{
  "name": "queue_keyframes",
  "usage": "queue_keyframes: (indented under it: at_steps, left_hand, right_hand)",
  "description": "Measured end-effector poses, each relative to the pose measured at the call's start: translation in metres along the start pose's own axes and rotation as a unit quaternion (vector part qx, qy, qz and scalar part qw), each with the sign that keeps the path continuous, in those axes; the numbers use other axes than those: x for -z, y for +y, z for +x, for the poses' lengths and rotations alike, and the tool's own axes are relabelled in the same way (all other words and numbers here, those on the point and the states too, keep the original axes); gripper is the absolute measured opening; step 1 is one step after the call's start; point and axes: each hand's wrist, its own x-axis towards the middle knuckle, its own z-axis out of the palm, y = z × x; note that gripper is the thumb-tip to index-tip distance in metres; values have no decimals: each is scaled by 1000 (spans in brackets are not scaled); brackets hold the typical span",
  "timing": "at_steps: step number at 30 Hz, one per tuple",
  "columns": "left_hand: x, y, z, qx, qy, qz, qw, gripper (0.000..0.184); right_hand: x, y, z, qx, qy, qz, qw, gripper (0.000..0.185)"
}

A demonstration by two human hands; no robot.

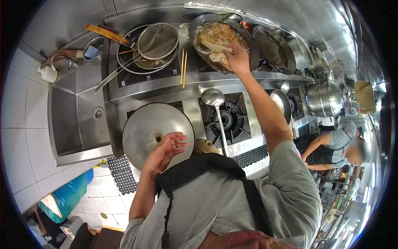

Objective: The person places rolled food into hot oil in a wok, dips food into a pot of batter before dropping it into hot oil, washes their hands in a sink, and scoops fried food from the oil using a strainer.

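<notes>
Pale elongated piece [212, 46] over frothing liquid [219, 31]

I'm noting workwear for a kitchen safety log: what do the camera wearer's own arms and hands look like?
The left hand and right hand are both ungloved, and no watch shows. Both forearms are bare. The right sleeve is short, loose and plain grey; the left sleeve is grey too.
</notes>
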Motion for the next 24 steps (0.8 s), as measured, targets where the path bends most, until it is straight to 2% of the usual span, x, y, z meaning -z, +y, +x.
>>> queue_keyframes:
  at_steps: [2,3,5,7,11,13,16,17,18,19,20,21,22,23,24]
  left_hand:
    - [4,-3,1,5,2,-9,1000,59]
    - [6,-4,3,8,0,-14,1000,58]
    - [6,-5,7,7,-4,-11,1000,58]
    - [2,-4,12,10,-11,-4,1000,58]
    - [-15,2,18,9,-28,28,999,58]
    - [-21,4,14,4,-34,47,998,58]
    - [-27,6,1,3,-33,63,997,58]
    - [-30,8,-6,4,-29,83,996,58]
    - [-31,9,-13,6,-23,102,995,58]
    - [-27,8,-18,9,-19,104,994,58]
    - [-20,9,-22,12,-23,113,993,58]
    - [-14,10,-25,13,-25,122,992,57]
    - [-7,11,-25,10,-17,122,992,57]
    - [2,16,-19,-13,-13,125,992,57]
    - [9,23,-15,-36,-9,128,991,56]
  right_hand:
    - [-3,16,-17,-12,-6,10,1000,33]
    - [-7,28,-25,-12,-8,-30,999,32]
    - [-5,30,-28,-14,-7,-69,998,30]
    - [-2,27,-30,-16,-56,-102,993,29]
    - [-4,25,-22,-55,-54,-120,990,34]
    - [2,29,-18,10,-8,-83,996,38]
    - [102,-39,-26,58,54,48,996,34]
    - [143,-61,-34,121,111,43,985,33]
    - [192,-85,-48,133,135,-1,982,34]
    - [239,-117,-70,162,161,11,973,33]
    - [279,-125,-89,159,228,-109,954,30]
    - [316,-146,-113,123,203,55,970,29]
    - [348,-153,-131,179,252,7,951,31]
    - [394,-137,-144,27,249,-137,958,34]
    - [406,-121,-163,31,245,-127,961,34]
